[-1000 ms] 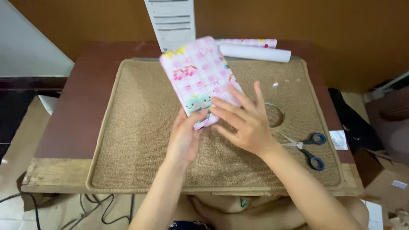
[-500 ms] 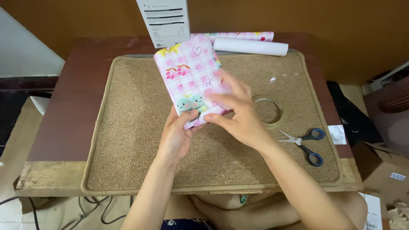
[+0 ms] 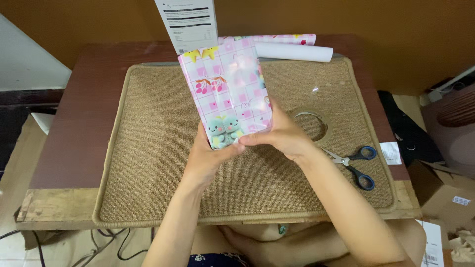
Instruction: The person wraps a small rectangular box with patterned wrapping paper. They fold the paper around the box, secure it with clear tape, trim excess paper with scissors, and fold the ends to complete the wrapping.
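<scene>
Head view: your left hand (image 3: 205, 155) fingers grip the near end of the flat box wrapped in pink checked cartoon paper (image 3: 227, 91) from below, and your right hand (image 3: 279, 133) fingers pinch its lower right corner; the box is tilted up above the tan woven mat (image 3: 148, 148). Wrapping looks at the end-flap stage; next likely calls for tape. Clear tape ring (image 3: 311, 126) and blue-handled scissors (image 3: 354, 163) lie right; white labelled carton (image 3: 188, 22) and white paper roll (image 3: 294, 51) lie behind.

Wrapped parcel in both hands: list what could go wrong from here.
1. The pink wrapped parcel is gripped only at its near end by the left hand and right hand, so it could tip or slip.
2. The tape roll lies just beyond the right hand, so the wrist might knock it.
3. The scissors lie open beside the right forearm, so a sideways sweep could catch the blades.
</scene>
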